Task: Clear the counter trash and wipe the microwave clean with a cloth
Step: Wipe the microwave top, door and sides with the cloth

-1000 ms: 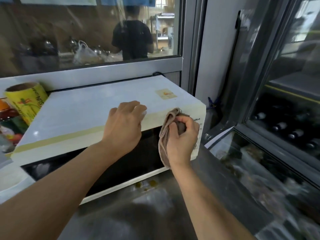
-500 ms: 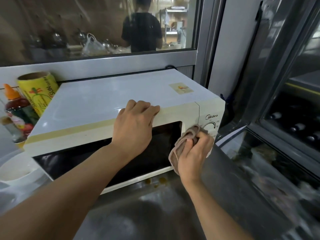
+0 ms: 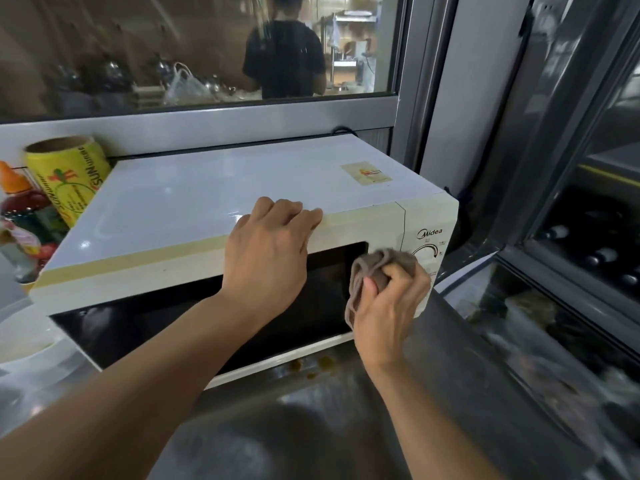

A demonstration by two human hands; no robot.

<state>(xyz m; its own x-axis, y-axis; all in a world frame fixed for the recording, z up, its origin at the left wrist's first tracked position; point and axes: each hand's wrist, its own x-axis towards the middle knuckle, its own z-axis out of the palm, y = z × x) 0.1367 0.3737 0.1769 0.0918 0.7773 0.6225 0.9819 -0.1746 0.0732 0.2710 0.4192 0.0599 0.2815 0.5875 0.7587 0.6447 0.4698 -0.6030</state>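
Left hand lies flat, empty, on the microwave top edge, bracing it; right hand grips the bunched cloth, pressing it against the microwave's control panel, scrubbing there.

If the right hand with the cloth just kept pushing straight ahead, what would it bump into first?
Most likely the microwave itself. The right hand holds the cloth bunched against the front, at the seam between the dark door window and the white control panel, so the cloth seems to be touching already, though depth is hard to judge.
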